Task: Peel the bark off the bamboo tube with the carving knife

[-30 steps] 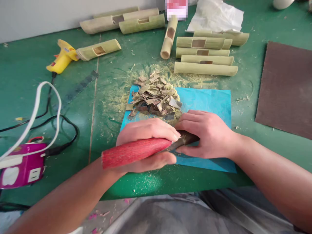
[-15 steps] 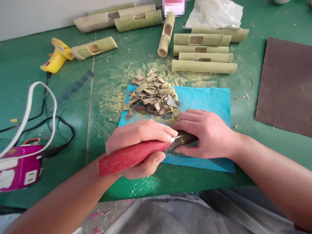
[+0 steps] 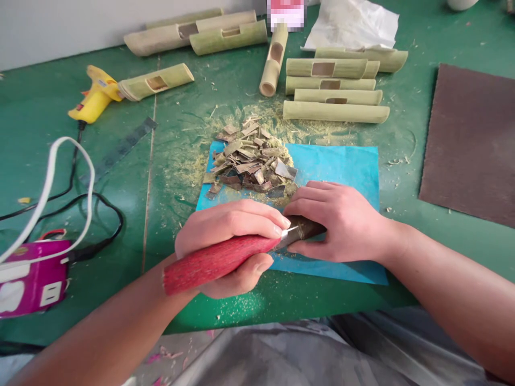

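Observation:
My left hand (image 3: pixel 231 246) is closed around the thick red handle of a carving knife (image 3: pixel 225 262). Its thin pale blade points right, at a dark brown rounded piece (image 3: pixel 309 227), and appears to touch it. My right hand (image 3: pixel 341 222) is closed over that dark piece and presses it onto a blue sheet (image 3: pixel 346 166). Most of the piece is hidden under the fingers, so its material is hard to tell. Just beyond my hands lies a heap of brown and greenish flat scraps (image 3: pixel 253 161), with yellowish dust around it.
Several cut bamboo tubes (image 3: pixel 336 111) lie at the back. A yellow glue gun (image 3: pixel 96 94) rests at left beside another bamboo tube (image 3: pixel 169 80). Cords run to a purple box (image 3: pixel 32 279). A brown sheet (image 3: pixel 470 139) lies right, and crumpled white paper (image 3: pixel 350 24) at the back.
The view has shifted very slightly. Both hands, the knife and the dark piece hold nearly the same place.

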The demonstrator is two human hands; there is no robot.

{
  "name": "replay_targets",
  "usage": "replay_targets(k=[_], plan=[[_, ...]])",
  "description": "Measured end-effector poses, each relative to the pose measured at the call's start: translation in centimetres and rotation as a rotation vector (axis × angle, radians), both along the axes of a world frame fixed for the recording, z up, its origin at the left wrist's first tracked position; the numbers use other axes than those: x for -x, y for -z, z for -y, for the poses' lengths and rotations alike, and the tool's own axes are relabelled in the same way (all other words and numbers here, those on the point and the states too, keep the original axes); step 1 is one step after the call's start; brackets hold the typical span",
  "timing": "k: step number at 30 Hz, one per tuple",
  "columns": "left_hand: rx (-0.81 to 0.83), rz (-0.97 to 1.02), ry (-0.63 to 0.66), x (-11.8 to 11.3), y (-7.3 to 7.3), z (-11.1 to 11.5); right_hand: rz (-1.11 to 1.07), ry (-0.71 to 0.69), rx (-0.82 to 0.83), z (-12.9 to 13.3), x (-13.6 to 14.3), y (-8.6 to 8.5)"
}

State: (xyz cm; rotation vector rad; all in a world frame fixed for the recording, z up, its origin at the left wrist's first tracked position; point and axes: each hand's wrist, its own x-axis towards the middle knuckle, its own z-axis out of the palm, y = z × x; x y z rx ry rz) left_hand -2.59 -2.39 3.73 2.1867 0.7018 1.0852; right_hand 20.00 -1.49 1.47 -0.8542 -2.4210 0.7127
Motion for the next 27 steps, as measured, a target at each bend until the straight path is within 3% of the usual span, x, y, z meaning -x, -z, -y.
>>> replay_targets(k=[11,17,27], plan=[[0.020,0.011,0.019,-0.08,-0.09,0.04,0.002,-0.005,-0.001,-0.04,0.00,0.04],[0.028,0.040,0.108,-0.08,0.01,-0.20,0.010,-0.006,0.007,-0.04,0.02,0.04],[0.038,0.013,0.006,-0.54,-0.50,0.08,0.017,0.000,0.000,0.03,-0.05,-0.08]])
